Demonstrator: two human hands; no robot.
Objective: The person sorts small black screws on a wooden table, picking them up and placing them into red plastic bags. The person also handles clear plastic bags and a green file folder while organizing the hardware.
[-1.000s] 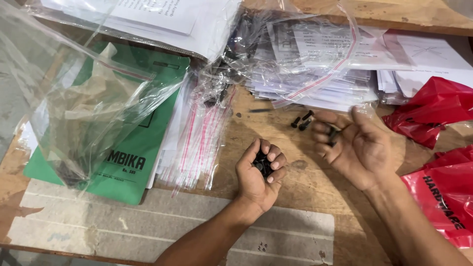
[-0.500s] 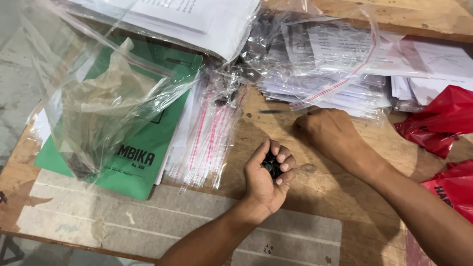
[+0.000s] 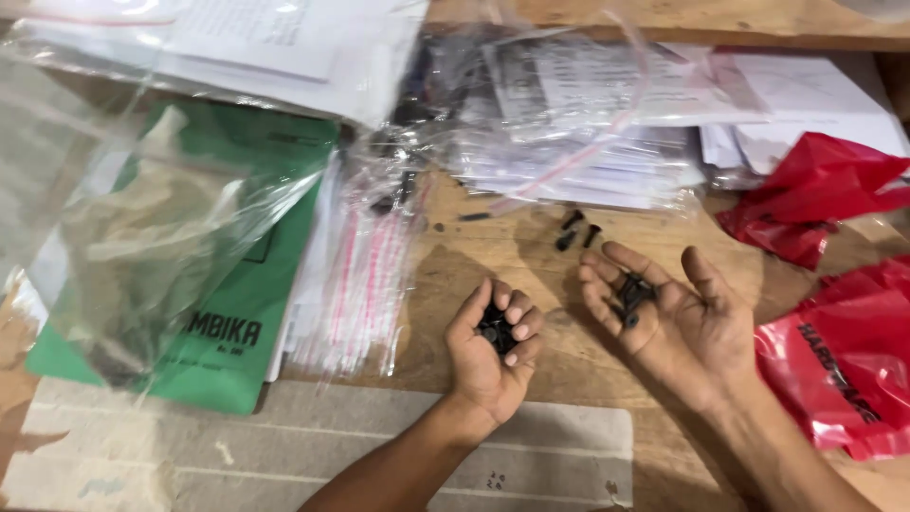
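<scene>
1. The brown wooden worktop (image 3: 493, 256) is holding everything, and a pale flat board (image 3: 313, 455) is lying at its near edge.
2. A big clear crinkly plastic bag (image 3: 142, 237) is lying on the far left side, over a flat green paper packet (image 3: 242, 313).
3. Stacks of white paper sheets in clear plastic sleeves (image 3: 569, 133) are sitting along the far side.
4. Two shiny red plastic bags (image 3: 844, 351) are lying at the right edge, one behind the other, and the near one is just beside the right wrist.
5. A bunch of small clear zip bags with red stripes (image 3: 365, 275) is lying just left of the left hand.
6. The right hand (image 3: 678, 318) is lying palm up with its fingers spread wide, and a few small black screws (image 3: 633, 292) are resting loose on the fingers.
7. The left hand (image 3: 493, 351) is facing palm up with its fingers curling in, cupping a little pile of small black screws (image 3: 495, 332).
8. A few more loose black screws (image 3: 576, 230) are lying on the wood just past the right hand's fingertips, near the paper stacks.
</scene>
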